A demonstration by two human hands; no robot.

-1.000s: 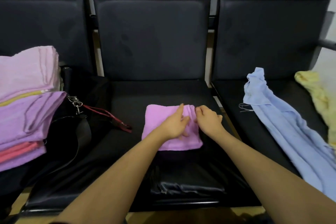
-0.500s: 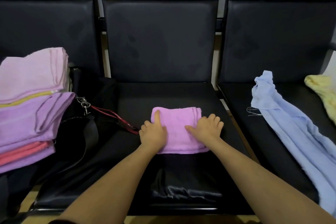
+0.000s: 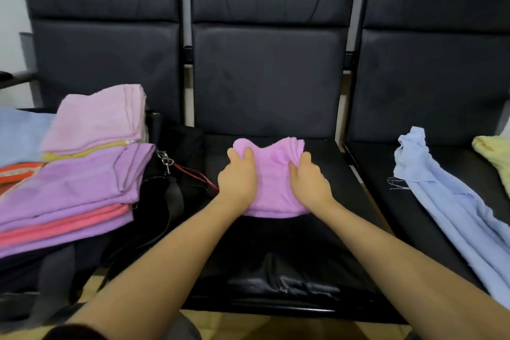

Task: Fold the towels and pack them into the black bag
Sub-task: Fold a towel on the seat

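My left hand (image 3: 238,180) and my right hand (image 3: 309,181) grasp the folded purple towel (image 3: 271,179) from both sides, fingers curled over its far corners, on the middle chair seat (image 3: 325,163). To the left, the black bag (image 3: 162,201) lies just beside, with a stack of folded towels (image 3: 82,163) on it. On the right seat lie a blue cloth (image 3: 447,201) and a yellow cloth (image 3: 494,154)

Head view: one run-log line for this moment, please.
stage: lifting | left hand: grips folded purple towel | right hand: grips it | blue towel: unfolded
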